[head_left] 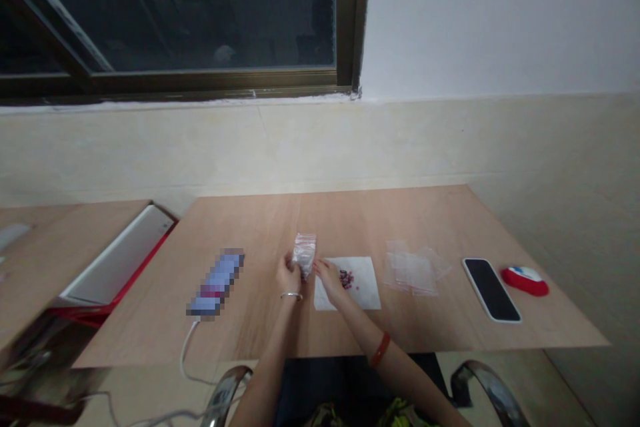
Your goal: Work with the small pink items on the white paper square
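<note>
I count one clear plastic bag (304, 255) pinched in the left hand's (289, 275) closed fingers, right hand (329, 281) just beside it, its grip unclear, one white paper sheet (364, 293), dark beads (346, 279), one black phone (491, 290), wooden bench (380, 217), one window (175, 13)

Looks like a plain room in a home, set up as a makeshift workspace, though the fisheye-ish view makes it hard to be sure. There's a dark aluminium-framed window (215, 83) upper left, a beige tiled wall (350, 147) below it, and a bare wooden table (400, 213) with a smartphone (491, 290), red computer mouse (525, 281) and clear plastic bags (410, 273) at right.
</note>
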Tool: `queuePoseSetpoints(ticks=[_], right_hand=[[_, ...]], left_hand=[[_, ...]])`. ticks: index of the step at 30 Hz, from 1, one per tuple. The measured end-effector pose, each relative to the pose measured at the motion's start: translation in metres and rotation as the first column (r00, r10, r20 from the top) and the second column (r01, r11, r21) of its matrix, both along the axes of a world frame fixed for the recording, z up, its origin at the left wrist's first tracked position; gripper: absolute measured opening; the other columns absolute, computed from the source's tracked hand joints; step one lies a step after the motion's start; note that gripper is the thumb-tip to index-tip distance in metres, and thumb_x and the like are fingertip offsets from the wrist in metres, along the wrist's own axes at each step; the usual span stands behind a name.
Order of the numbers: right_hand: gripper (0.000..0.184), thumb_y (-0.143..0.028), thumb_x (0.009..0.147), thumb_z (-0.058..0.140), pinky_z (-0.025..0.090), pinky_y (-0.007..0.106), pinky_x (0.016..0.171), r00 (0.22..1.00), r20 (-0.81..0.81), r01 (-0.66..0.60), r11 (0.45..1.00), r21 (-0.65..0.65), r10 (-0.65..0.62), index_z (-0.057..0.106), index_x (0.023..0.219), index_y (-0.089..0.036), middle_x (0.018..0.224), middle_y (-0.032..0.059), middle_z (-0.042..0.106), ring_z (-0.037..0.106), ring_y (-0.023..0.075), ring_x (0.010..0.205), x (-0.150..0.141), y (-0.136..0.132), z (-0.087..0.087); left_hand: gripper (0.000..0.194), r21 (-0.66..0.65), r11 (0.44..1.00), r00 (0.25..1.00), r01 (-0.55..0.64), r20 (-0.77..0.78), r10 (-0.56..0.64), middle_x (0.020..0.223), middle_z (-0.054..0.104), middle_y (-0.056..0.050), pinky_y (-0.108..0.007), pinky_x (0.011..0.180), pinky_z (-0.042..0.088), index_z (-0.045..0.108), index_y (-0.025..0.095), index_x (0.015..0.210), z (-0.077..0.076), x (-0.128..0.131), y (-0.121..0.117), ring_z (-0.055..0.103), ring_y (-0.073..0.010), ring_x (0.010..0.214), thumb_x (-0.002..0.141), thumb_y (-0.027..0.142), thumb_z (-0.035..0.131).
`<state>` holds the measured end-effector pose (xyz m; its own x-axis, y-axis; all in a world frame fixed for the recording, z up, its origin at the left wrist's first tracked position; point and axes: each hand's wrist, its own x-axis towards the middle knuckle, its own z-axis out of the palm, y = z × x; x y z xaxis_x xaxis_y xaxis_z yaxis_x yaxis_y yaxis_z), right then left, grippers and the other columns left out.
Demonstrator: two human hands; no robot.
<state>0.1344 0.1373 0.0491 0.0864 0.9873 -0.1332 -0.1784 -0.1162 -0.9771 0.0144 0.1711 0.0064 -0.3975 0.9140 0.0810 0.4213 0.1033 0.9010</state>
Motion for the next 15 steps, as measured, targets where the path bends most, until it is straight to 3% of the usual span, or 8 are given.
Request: queuePoseSetpoints(ticks=[4,8,12,14,15], right_hand=[[0.028,-0.038,0.073,0.045,0.041,0.025,0.06,0.998,-0.005,0.067,0.997,-0.026,-0.067,0.063,0.07,-0.017,0.06,0.0003,0.06,0.053,0.0155,0.064,0.001,0.0,0.003],[0.028,-0.033,0.073,0.047,0.044,0.027,0.066,0.988,0.012,0.154,0.987,-0.037,-0.154,0.066,0.088,-0.018,0.076,0.003,0.065,0.057,0.017,0.075,0.017,-0.005,0.004],[0.036,-0.026,0.074,0.044,0.046,0.033,0.082,0.94,0.148,0.302,0.951,0.062,-0.308,0.063,0.102,-0.017,0.093,0.0073,0.066,0.058,0.0199,0.093,0.051,-0.018,0.001],[0.037,-0.022,0.074,0.042,0.041,0.037,0.093,0.881,0.269,0.362,0.921,0.145,-0.388,0.062,0.105,-0.016,0.103,0.0093,0.064,0.054,0.0207,0.105,0.075,-0.028,-0.002],[0.039,-0.02,0.074,0.04,0.039,0.038,0.096,0.844,0.329,0.385,0.905,0.181,-0.424,0.062,0.106,-0.015,0.107,0.0102,0.063,0.053,0.0206,0.106,0.089,-0.035,-0.003]], left_hand=[[0.041,0.031,0.999,0.996,-0.045,-0.071,0.047,0.118,0.057,-0.015,-0.039,0.097,0.041,0.05,0.011,0.116,0.007,0.011,-0.005,0.054,-0.0232,0.112,0.076,0.011,0.049],[0.049,0.168,0.985,0.98,-0.046,-0.184,0.077,0.132,0.045,-0.016,-0.043,0.106,0.029,0.043,0.011,0.125,0.024,0.028,-0.014,0.039,-0.0252,0.126,0.077,0.014,0.048],[0.045,0.252,0.951,0.961,0.18,-0.253,-0.115,0.135,0.042,-0.012,-0.043,0.108,0.028,0.042,0.016,0.127,0.037,0.067,-0.033,0.035,-0.0226,0.128,0.082,0.017,0.044],[0.039,0.222,0.903,0.901,0.367,-0.328,-0.285,0.131,0.047,-0.012,-0.043,0.106,0.031,0.047,0.016,0.122,0.038,0.093,-0.046,0.04,-0.0222,0.125,0.083,0.018,0.042],[0.037,0.181,0.849,0.836,0.496,-0.364,-0.411,0.128,0.05,-0.012,-0.042,0.104,0.034,0.048,0.016,0.12,0.038,0.106,-0.054,0.043,-0.0216,0.122,0.083,0.017,0.042]])
